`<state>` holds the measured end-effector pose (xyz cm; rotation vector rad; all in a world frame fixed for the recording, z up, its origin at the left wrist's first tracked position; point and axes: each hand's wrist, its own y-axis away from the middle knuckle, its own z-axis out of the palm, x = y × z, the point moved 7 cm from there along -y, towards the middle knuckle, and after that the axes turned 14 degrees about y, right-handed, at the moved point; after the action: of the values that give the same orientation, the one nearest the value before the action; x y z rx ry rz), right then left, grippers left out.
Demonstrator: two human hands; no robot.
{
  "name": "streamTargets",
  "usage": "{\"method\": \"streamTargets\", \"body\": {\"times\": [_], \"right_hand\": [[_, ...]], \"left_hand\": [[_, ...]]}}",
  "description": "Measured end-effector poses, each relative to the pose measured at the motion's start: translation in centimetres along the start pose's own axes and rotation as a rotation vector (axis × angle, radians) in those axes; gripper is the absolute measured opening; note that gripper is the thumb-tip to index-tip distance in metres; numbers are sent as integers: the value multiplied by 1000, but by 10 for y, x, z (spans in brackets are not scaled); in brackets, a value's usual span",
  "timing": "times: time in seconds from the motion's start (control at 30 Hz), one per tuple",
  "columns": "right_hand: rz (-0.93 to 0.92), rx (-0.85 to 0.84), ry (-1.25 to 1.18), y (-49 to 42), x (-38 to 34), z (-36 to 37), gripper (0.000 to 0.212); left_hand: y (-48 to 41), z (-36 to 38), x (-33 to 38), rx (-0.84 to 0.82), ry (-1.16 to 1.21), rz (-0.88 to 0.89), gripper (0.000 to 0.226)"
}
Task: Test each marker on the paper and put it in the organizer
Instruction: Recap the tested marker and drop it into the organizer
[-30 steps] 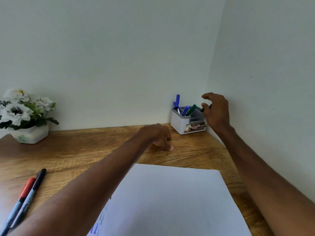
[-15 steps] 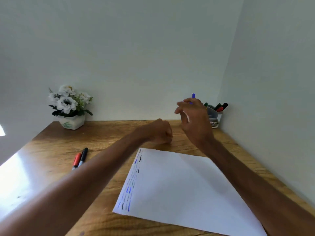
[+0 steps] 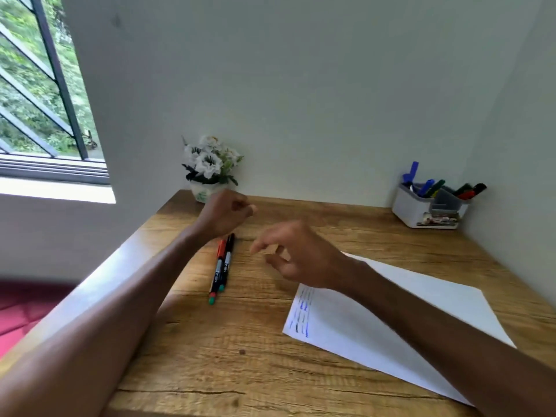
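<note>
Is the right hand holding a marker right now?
No, the right hand hovers empty with loosely curled fingers, near the red-capped marker and black-capped marker lying on the wooden desk.

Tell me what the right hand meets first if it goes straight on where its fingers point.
Probably the black marker, lying on the desk left of the right hand, with the red marker just beyond. The hand's height is unclear, so it might pass over.

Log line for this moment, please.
right hand: open, empty, beside two markers | left hand: curled, empty | organizer: stored markers | paper: test strokes
</note>
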<state>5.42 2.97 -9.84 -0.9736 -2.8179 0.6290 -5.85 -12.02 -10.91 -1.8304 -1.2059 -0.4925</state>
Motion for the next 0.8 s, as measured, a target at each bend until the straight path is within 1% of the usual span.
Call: {"method": "streamTargets", "body": {"times": [0.07, 0.13, 0.3, 0.47, 0.57, 0.63, 0.67, 0.73, 0.8], "right_hand": [[-69, -47, 36, -12, -12, 12, 40], [-121, -76, 59, -24, -22, 20, 41], [-210, -144, 172, -37, -35, 35, 35], [-271, -148, 215, -30, -31, 33, 28], [-267, -154, 244, -19, -19, 31, 25], [-237, -147, 259, -10, -8, 28, 21], [-196, -118, 219, -5, 0, 22, 18], [-40, -13, 43, 5, 21, 4, 15], [144, 156, -145, 18, 43, -17, 13]], "left_hand": [[1, -5, -9, 28, 8, -23, 21], [2, -6, -14, 36, -6, -21, 19], [6, -1, -22, 11, -27, -23, 11], [8, 5, -24, 27, -28, -23, 12], [10, 9, -21, 8, -23, -28, 13], [9, 11, -13, 3, -27, 2, 12], [9, 12, -7, -8, -24, 18, 12], [9, 20, 8, -73, 24, 65, 12], [13, 32, 29, -170, 132, 156, 18]]}}
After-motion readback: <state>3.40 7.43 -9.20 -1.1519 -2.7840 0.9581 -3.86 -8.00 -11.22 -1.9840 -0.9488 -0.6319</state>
